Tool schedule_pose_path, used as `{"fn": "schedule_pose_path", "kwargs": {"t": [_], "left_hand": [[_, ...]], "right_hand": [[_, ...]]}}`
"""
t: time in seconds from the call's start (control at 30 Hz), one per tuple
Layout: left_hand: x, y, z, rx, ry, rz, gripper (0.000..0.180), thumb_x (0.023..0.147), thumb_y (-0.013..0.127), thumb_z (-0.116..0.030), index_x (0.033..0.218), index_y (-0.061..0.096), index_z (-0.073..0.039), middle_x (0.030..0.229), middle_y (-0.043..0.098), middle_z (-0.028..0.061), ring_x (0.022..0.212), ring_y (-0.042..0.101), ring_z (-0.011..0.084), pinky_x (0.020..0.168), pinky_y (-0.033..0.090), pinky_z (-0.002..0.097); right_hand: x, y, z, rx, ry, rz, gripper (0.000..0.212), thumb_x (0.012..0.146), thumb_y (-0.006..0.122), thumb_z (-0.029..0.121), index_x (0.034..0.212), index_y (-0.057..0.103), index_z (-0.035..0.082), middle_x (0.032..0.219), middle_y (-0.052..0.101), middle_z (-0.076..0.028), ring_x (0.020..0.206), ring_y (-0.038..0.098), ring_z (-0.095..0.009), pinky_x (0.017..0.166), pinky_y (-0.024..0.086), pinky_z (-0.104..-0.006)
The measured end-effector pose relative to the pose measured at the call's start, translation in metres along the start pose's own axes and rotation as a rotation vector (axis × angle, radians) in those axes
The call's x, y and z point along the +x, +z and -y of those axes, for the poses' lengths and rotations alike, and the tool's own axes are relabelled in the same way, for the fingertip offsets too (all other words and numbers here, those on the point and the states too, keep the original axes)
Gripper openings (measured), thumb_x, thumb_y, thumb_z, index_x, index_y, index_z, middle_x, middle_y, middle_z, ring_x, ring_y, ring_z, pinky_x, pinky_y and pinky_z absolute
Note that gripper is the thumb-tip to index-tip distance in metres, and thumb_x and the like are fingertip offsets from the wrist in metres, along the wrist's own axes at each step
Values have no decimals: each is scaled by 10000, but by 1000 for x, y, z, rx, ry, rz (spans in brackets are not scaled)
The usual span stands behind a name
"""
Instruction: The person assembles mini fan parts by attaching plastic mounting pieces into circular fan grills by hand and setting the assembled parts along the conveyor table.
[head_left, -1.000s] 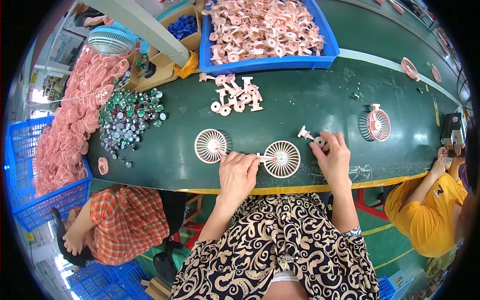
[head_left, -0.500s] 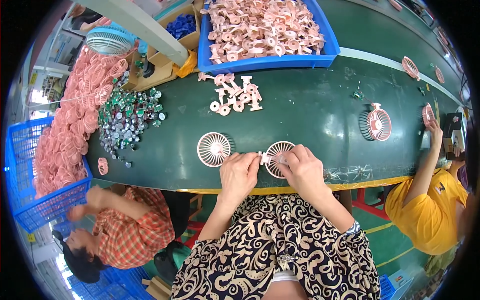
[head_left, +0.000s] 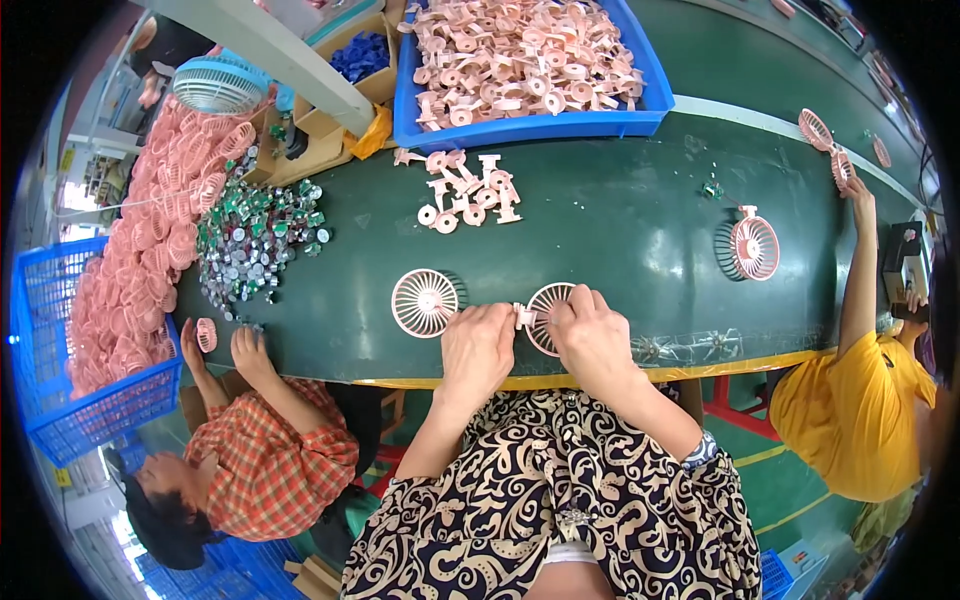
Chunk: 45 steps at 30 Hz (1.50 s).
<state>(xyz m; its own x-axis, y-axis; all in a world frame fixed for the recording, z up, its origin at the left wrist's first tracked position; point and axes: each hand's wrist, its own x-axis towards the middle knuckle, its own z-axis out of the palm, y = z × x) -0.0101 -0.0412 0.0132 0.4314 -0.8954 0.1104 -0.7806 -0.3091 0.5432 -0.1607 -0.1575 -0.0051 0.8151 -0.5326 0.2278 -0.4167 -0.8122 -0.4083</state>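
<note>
My left hand (head_left: 478,352) is closed, its fingertips pinching a small pale pink bracket (head_left: 524,317). That bracket meets the side of a round pink fan cage (head_left: 544,302) lying near the table's front edge. Over this cage my right hand (head_left: 594,338) is closed, with fingers bent down into it; whatever they grip there is hidden. Just left of my left hand lies another round pink fan cage (head_left: 424,302), spokes upward. Farther off, a loose group of pink brackets (head_left: 470,190) is spread on the green table.
A blue tray (head_left: 535,128) heaped with pink brackets stands at the back. Leftward are small green-and-silver parts (head_left: 255,235) and piled pink cages (head_left: 150,240). Another cage (head_left: 754,247) lies to the right. Co-workers sit left (head_left: 265,460) and right (head_left: 850,420).
My right hand's fingers have drawn closer together over the cage. The right co-worker's hand has moved a cage farther away. The left co-worker's hands have come to the table edge.
</note>
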Motion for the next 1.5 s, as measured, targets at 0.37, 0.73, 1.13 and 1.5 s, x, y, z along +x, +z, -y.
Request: {"fn": "schedule_pose_path", "kwargs": {"t": [0.37,0.73,1.13,1.5], "left_hand": [[17,9,-11,-49,-78,47,429,990,668,-234,1290,560,54,753,689,167,703,688,385,645,520,498],[10,21,-1,-173,-23,-59,359,973,697,-177,1243,596,35,661,607,123,590,620,338,569,478,437],[-11,-14,22,127,43,-329,300,842,799,-127,1108,706,-26,1148,670,136,1036,600,351,912,492,460],[-27,-24,39,165,-143,-514,279,888,769,-138,1135,690,-36,1179,658,150,1094,631,379,931,518,455]], "right_hand": [[9,-13,1,-150,-29,172,172,767,674,90,910,674,-6,972,602,-129,898,666,-254,645,594,-320],[2,-2,0,-82,-57,-14,119,767,715,130,770,628,49,880,605,-116,844,679,-254,601,588,-344],[-8,-48,-31,268,45,24,468,819,855,298,1186,708,49,1226,633,-129,1136,648,-345,906,578,-433],[-27,-84,-138,-256,580,-559,417,842,828,212,1186,677,29,1272,632,-175,1163,630,-378,928,549,-449]]}}
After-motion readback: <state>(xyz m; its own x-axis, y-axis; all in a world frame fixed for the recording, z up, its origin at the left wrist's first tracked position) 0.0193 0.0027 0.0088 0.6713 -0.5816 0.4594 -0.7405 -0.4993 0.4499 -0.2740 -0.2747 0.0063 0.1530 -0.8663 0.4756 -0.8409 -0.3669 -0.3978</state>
